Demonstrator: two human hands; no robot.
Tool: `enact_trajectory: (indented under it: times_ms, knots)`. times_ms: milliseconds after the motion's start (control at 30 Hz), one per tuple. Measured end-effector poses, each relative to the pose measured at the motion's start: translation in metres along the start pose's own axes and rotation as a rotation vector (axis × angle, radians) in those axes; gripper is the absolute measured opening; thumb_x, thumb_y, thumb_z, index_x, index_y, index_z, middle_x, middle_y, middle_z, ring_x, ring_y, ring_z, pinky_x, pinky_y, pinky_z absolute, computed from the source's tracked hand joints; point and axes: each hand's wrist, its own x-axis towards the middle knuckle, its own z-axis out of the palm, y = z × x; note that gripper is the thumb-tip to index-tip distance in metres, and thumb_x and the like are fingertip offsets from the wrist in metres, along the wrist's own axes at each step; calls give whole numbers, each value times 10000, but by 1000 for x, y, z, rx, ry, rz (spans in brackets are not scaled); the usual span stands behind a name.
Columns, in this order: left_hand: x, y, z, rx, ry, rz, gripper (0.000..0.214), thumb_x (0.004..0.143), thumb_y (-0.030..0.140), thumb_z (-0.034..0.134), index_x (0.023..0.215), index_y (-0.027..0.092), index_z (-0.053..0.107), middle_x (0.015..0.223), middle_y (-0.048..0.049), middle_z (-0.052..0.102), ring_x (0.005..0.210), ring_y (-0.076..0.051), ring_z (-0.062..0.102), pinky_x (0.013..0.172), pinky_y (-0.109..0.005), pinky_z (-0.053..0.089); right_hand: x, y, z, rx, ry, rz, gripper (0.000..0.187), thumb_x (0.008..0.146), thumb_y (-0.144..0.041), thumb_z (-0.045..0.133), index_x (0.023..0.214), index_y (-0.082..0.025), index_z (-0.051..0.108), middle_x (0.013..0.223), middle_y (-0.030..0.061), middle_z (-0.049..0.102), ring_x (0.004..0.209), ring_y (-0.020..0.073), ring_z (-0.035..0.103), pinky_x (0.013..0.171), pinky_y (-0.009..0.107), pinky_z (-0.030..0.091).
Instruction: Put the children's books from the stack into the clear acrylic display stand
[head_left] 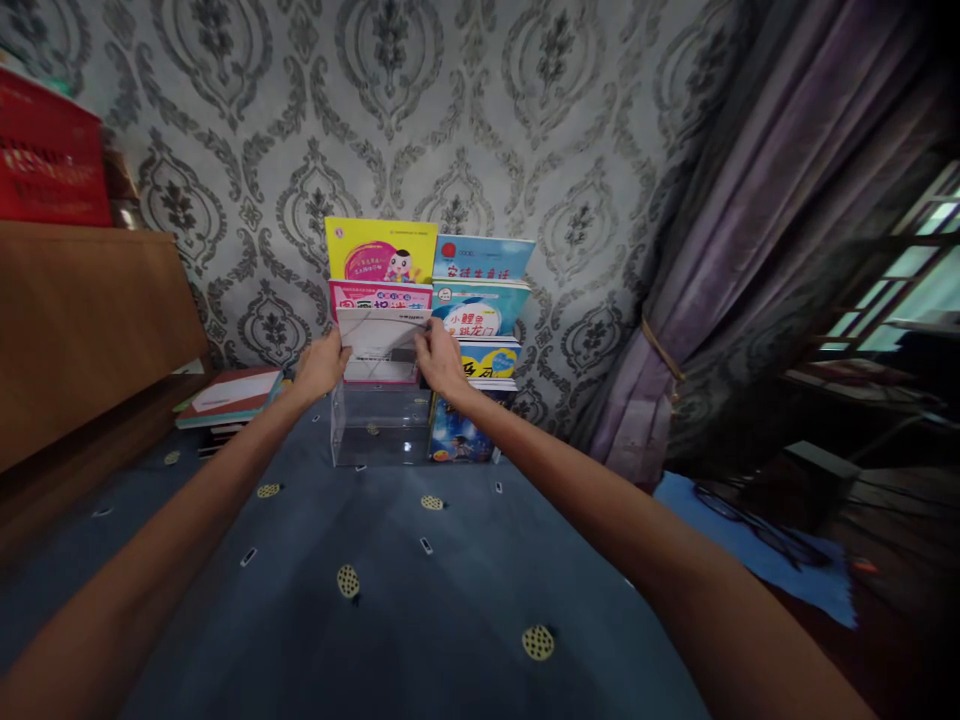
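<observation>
A clear tiered rack [379, 430] stands against the patterned wall on a blue patterned cloth. Its left column holds a yellow booklet [380, 248] and a pink booklet [381, 295]; the right column holds several blue and yellow booklets [480, 300]. Both my hands grip a white booklet [381, 345] at the rack's left column, in front of the pink one. My left hand [322, 365] pinches its left edge and my right hand [439, 358] pinches its right edge. The rack's lowest left pocket looks empty.
A stack of books [229, 398] lies left of the rack. A brown wooden headboard [82, 330] with a red box [49, 150] on top fills the left. Purple curtains [720, 280] hang at the right, with a window [900, 270] beyond.
</observation>
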Motion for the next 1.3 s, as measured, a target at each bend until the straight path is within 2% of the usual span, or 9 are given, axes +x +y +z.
enact_trajectory:
  times_ms: [200, 433, 633, 867, 1100, 1300]
  knots:
    - [-10, 14, -9, 64, -54, -130, 400, 985, 342, 410, 1302, 122, 516, 1108, -211, 731, 1074, -353, 696, 888, -419, 515, -4, 10, 7, 70, 49, -88, 447, 927, -252, 394, 1354, -137, 462, 1043, 157, 724, 946, 335, 670, 915, 510, 509]
    - [-14, 22, -14, -57, -13, -220, 493, 973, 403, 461, 1331, 66, 418, 1106, -225, 727, 1102, -362, 689, 907, -425, 516, -5, 15, 14, 107, 105, -109, 489, 922, -241, 424, 1402, -150, 439, 1059, 141, 724, 932, 317, 680, 919, 525, 534]
    - [-15, 16, -18, -83, 13, -207, 500, 971, 463, 438, 1336, 123, 411, 1110, -200, 728, 1080, -370, 695, 880, -444, 533, -11, 16, 13, 130, 97, -124, 489, 939, -252, 420, 1418, -160, 436, 1069, 136, 725, 934, 310, 689, 922, 525, 543]
    - [-16, 18, -19, -44, 8, -176, 480, 980, 489, 385, 1290, 131, 460, 1233, -219, 684, 1128, -360, 676, 906, -436, 524, -17, 14, 11, 139, 93, -118, 500, 931, -251, 430, 1423, -168, 431, 1070, 131, 731, 950, 317, 688, 928, 530, 540]
    - [-15, 17, -19, -35, -1, -169, 504, 981, 501, 372, 1302, 122, 462, 1173, -211, 710, 1116, -358, 683, 893, -429, 523, -21, 13, 8, 168, 88, -127, 499, 925, -256, 432, 1416, -172, 440, 1062, 124, 730, 940, 290, 683, 930, 487, 536]
    - [-14, 17, -17, -35, 1, -178, 517, 987, 512, 372, 1300, 106, 446, 1161, -227, 711, 1093, -374, 691, 871, -435, 524, -21, 8, 5, 188, 94, -69, 567, 914, -238, 432, 1470, -148, 365, 1016, 128, 722, 907, 293, 681, 915, 497, 541]
